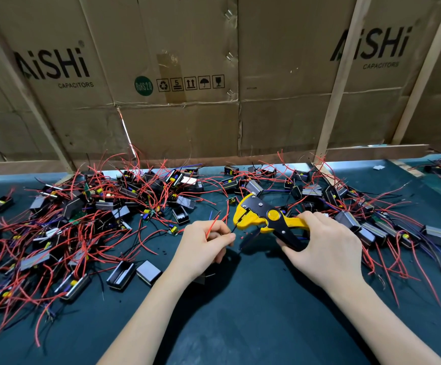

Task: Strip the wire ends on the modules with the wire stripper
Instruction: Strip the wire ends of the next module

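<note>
At a dark green work table (240,325), I watch a person's two bare hands meet over the middle of the surface. The right hand (327,248) wraps its fingers around the handles of a yellow-and-black wire stripper (264,219), gripping them with the tool's head pointing left and raised just off the table. The left hand (203,248) pinches a thin black wire (234,229) between thumb and forefinger, its end reaching into the stripper's head; a red wire (211,227) rises out of the same curled fingers. A module (201,280) lies mostly hidden under the left wrist, so I cannot tell how it sits. Small red scraps of insulation (248,234) lie on the table just below the tool's head.

A dense pile of modules (95,212), black and silver with long red leads, spreads from the left edge toward the table's far middle. A second pile (359,214) runs along the far edge and down toward the right edge, behind and beside the right hand. Two modules (132,273) sit side by side apart from the heaps, near the left forearm. Flattened cardboard cartons (161,75) printed "AiSHi CAPACITORS" stand as a wall along the table's far edge, braced by pale wooden battens (340,80).
</note>
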Motion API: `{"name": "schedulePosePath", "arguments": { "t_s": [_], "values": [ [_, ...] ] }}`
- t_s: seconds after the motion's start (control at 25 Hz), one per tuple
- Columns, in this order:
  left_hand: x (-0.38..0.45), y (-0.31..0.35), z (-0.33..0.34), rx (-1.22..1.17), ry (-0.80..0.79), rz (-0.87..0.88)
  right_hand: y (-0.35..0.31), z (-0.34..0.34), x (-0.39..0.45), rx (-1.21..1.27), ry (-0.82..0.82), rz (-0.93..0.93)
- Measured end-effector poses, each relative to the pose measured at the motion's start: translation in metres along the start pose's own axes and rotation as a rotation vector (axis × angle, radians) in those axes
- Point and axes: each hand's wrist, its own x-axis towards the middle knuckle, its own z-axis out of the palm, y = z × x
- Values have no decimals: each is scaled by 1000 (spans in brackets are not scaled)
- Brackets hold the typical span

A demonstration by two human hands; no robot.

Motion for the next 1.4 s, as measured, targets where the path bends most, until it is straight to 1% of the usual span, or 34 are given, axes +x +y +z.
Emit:
{"name": "schedulePosePath", "arguments": {
  "t_s": [0.24, 0.56, 0.68, 0.84, 1.0, 1.08, 1.2, 1.28, 1.4],
  "values": [
    [-1, 0, -1, 20, -8, -4, -1, -1, 0, 14, 13, -10],
    [0, -3, -1, 24, -18, 9, -1, -1, 1, -11, -34, 22],
    [0, -4, -1, 14, -30, 10, 1, -2, 2, -17, -79, 38],
    [-1, -3, -1, -9, -38, 20, -2, 0, -1, -22, -26, 17],
    [0, -4, -2, 24, -27, 15, 0, 5, -2, -63, -2, -33],
    [-2, 0, -1, -50, -22, 5, 7, 7, 0, -73, 11, 4],
    [0, 7, -2, -281, 6, -61, 13, 9, 1, -50, -10, 94],
    [0, 9, -2, -300, 22, -48, 14, 10, 2, -38, -10, 109],
    [-1, 6, -1, -230, 42, -15, 13, 9, 2, -3, 11, 102]
  ]
}}
